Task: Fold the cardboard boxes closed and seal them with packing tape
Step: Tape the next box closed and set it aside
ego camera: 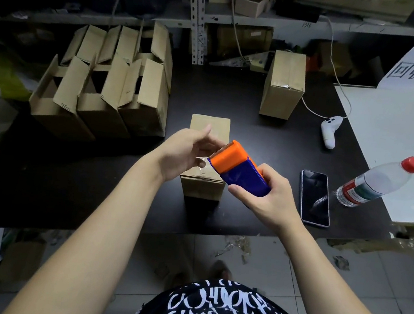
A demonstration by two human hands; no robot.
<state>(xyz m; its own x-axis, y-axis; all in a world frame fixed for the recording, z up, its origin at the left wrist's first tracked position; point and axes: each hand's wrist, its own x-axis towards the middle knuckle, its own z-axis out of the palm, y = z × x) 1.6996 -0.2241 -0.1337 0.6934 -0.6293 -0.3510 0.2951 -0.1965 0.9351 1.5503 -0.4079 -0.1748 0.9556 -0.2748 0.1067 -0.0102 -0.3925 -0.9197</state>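
On the left of the counter (268,138) stand the open boxes (100,86), not yet folded. In the middle, the left hand (183,151) hovers over the closed box (209,127). Its fingers (211,144) curl toward the toothed edge of the tape dispenser (241,169); I cannot tell if they pinch the tape end. The right hand (268,201) grips the dispenser body, fingers wrapped around it.

I think the step is to free the tape. It is best to pull out a short length, stick it over the near edge, then draw it straight along the seam.
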